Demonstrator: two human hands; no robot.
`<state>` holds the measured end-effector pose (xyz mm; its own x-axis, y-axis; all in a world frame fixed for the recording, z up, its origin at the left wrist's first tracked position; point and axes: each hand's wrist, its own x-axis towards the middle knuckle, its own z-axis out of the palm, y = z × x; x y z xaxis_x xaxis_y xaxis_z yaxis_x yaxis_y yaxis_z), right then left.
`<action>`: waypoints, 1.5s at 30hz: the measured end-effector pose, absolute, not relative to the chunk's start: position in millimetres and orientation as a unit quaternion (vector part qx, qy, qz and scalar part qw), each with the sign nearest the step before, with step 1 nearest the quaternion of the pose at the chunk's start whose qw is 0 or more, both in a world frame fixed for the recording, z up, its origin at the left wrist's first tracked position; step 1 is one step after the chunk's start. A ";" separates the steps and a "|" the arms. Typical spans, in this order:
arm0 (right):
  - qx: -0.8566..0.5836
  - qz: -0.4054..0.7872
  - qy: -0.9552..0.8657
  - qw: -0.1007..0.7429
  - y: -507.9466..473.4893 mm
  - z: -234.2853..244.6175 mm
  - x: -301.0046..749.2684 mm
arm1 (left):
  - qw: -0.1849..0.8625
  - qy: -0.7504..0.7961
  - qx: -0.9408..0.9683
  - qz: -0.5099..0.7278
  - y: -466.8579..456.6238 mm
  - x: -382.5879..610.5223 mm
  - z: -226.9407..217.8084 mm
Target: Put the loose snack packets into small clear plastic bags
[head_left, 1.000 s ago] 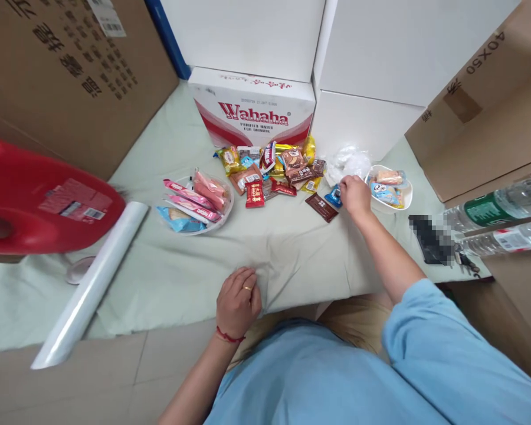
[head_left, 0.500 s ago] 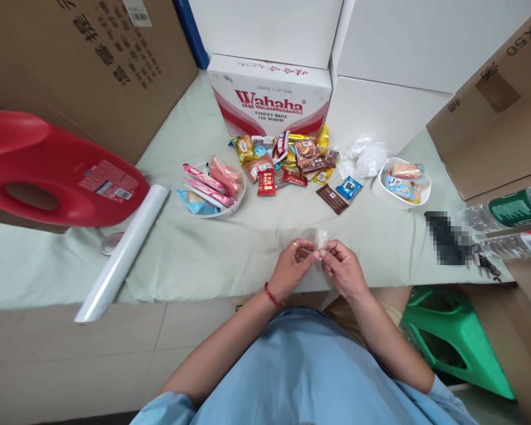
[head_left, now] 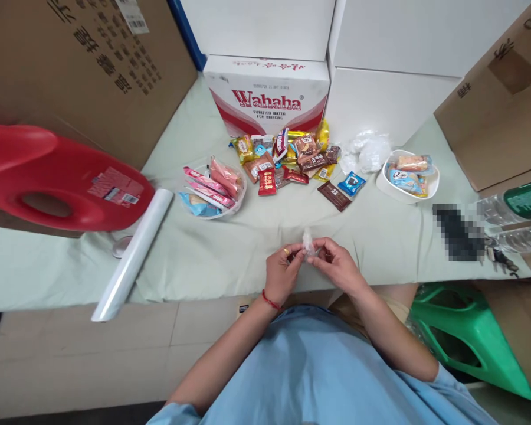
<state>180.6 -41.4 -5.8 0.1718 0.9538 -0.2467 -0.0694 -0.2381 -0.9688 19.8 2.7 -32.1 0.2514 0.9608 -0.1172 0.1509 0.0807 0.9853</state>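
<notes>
Between my fingertips, just over the front of the table, is a small bunched piece of clear plastic (head_left: 308, 241). My left hand (head_left: 284, 273) pinches its left side between thumb and fingers. On the other side, my right hand (head_left: 340, 268) is closed on the same plastic, thumb and index finger together. Beyond the hands lies a heap of wrapped snacks (head_left: 307, 147), with a brown packet (head_left: 334, 195) and a blue packet (head_left: 351, 183) at its near right. More crumpled clear plastic (head_left: 371, 150) sits behind them.
A clear bowl of snacks (head_left: 243, 198) stands left, a white bowl of snacks (head_left: 383, 184) right. A white roll (head_left: 133, 257) and a red jug (head_left: 84, 171) lie at left. Plastic bottles (head_left: 526, 200) and keys (head_left: 501, 260) are at the right edge. A Wahaha carton (head_left: 269, 100) stands behind.
Both hands have shifted slightly left with the plastic, and their fingertips have moved on it. More of the plastic shows between them. The view has turned a little.
</notes>
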 end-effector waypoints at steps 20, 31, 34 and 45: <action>-0.586 0.610 -0.122 0.519 -32.8 2.8 204.5 | 0.389 0.503 0.661 0.399 6.2 -23.9 -1.8; -0.503 0.592 -0.100 0.622 -26.2 -0.3 216.9 | 0.251 0.387 0.844 0.272 -9.8 12.4 -40.3; -0.577 0.498 -0.150 0.629 -38.2 -3.4 222.8 | 0.275 0.418 0.820 0.277 -5.5 8.8 -42.9; -0.627 0.523 -0.325 0.478 -43.7 -16.4 199.5 | 0.543 0.467 0.615 0.331 5.4 3.6 -32.2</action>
<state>199.5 -43.7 -16.4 0.2419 0.9071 -0.3445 -0.0914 -0.3322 -0.9388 3.6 5.4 -32.2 0.3458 0.9330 -0.0995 0.2150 0.0244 0.9763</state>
